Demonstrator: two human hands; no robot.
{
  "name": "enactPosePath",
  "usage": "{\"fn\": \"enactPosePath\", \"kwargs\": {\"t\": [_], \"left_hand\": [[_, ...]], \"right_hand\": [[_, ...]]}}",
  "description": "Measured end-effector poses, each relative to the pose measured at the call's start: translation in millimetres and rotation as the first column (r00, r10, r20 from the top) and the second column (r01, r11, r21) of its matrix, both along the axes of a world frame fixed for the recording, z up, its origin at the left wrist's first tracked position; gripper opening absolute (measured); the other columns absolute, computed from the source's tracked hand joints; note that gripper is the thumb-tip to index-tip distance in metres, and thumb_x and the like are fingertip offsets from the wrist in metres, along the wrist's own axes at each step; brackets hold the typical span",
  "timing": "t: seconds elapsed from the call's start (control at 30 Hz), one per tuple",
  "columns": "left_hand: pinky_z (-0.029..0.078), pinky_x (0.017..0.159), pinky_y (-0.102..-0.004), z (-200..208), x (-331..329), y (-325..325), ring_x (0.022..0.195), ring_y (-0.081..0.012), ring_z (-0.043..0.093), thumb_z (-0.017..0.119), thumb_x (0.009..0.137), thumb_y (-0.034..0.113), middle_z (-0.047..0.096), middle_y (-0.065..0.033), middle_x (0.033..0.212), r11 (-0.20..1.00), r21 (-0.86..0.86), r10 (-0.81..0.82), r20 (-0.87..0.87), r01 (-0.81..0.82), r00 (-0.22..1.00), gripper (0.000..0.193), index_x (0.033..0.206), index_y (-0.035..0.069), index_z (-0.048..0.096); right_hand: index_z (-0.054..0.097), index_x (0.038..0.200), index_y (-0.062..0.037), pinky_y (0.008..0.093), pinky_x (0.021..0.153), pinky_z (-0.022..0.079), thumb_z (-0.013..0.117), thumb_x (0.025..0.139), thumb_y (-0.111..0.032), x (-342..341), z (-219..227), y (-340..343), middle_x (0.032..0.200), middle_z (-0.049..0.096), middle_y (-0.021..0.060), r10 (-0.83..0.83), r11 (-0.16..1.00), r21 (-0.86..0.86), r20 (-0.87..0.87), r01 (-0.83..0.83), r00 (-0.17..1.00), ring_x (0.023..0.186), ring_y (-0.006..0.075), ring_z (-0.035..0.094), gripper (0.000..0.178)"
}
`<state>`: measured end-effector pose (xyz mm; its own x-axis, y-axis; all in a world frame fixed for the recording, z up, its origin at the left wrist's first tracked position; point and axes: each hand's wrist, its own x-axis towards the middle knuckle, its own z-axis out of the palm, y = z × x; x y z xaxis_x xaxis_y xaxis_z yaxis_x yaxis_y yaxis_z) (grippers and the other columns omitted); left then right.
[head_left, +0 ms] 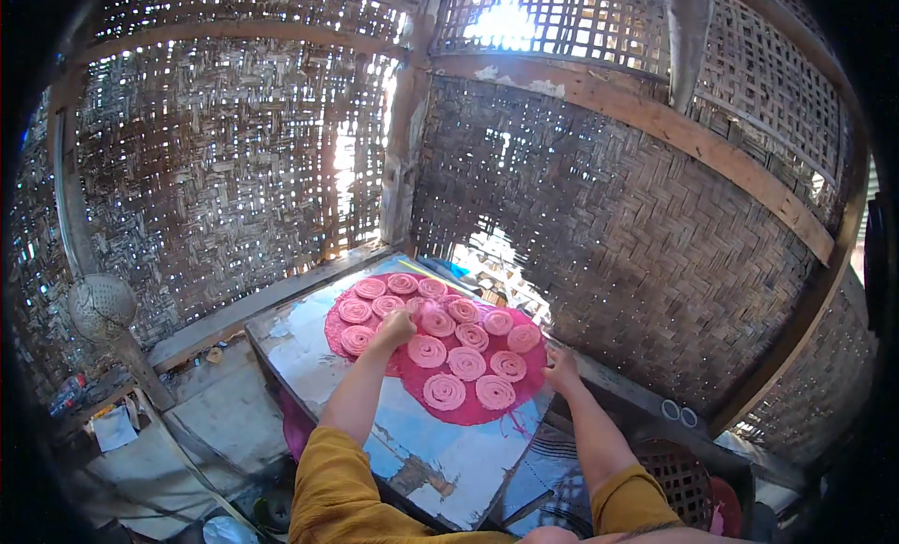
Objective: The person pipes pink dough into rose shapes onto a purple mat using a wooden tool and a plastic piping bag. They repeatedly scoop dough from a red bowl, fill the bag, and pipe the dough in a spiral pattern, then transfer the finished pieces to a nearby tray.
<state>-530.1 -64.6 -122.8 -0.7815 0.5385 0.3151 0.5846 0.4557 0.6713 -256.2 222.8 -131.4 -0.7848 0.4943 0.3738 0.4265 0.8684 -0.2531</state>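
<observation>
Pale pink spiral coils (465, 363), flat and round like coiled strips of dough, lie in loose rows on a deep pink mesh sheet (435, 394). The sheet seems to be made of two rounded parts that meet or overlap near the middle. Above that middle, my left hand (397, 328) is closed, pinching what looks like the mesh between the coils; its fingertips are partly hidden. At the sheet's right edge my right hand (562, 368) grips the rim with thumb and fingers. Loose pink strings (513, 422) hang off the near right edge.
Beneath the sheet is a worn blue-and-white table (318, 371) in a corner of woven bamboo walls (609, 216). A round strainer (101, 306) hangs at the left. A dark open-weave basket (676, 474) stands low at the right, beside two white rings (679, 413).
</observation>
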Motion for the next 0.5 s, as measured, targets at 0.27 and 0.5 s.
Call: {"fn": "enactPosePath", "kwargs": {"t": [0.27,0.5], "left_hand": [[0.041,0.09,-0.0315,56,64,-151,0.106,-0.0218,0.052,0.063,0.079,0.018,0.053,-0.0142,0.118,0.834,0.549,0.003,0.091,-0.052,0.996,0.047,0.121,0.002,0.049],[0.043,0.084,-0.0313,-168,117,-294,0.093,-0.02,0.055,0.061,0.079,0.016,0.059,-0.0115,0.105,0.349,0.449,0.716,0.439,-0.823,0.543,0.04,0.115,0.001,0.053]], "right_hand": [[0.055,0.117,-0.0065,0.0327,0.081,0.047,0.066,0.069,-0.017,75,22,-40,0.122,0.047,0.0167,-0.024,0.951,-0.305,-0.205,-0.041,0.978,0.086,0.0246,0.058,0.05],[0.056,0.116,-0.0041,0.0282,0.08,0.046,0.063,0.074,-0.003,183,71,-121,0.118,0.05,0.0079,-0.07,0.671,-0.719,-0.306,-0.182,0.95,0.091,0.0139,0.053,0.043]]}}
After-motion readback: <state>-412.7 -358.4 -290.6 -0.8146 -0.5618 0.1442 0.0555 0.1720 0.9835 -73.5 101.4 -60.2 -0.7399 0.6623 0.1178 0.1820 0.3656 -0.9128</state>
